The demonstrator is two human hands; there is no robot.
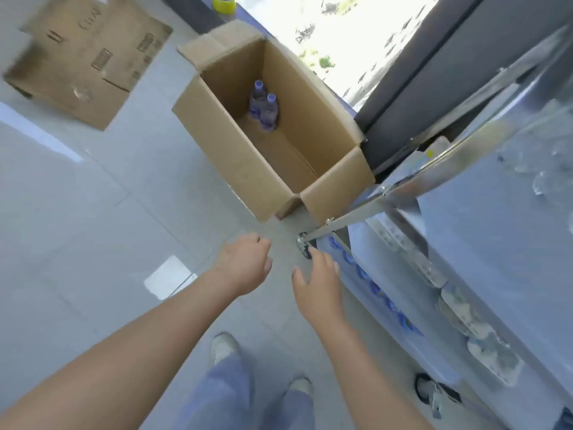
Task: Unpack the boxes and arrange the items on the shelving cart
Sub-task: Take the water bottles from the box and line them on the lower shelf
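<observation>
Both hands, left (248,262) loosely curled, right (319,274) spread, reach empty toward two bottles (263,107) in the open box (217,131) at twelve o'clock; grasping comes next.

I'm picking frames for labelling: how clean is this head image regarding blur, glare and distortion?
Head view: strong motion blur on the shelving cart; window blown out; glare patches on the floor; wide-angle bending at the edges; open box and bottles fairly sharp.

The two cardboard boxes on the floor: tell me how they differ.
The near box stands upright with its flaps open, beside the shelving cart; the far box lies flattened and apart. The near box holds two purple-capped bottles; the far box shows none. The far box carries printing; the near box looks plain. Both are brown cardboard.
</observation>
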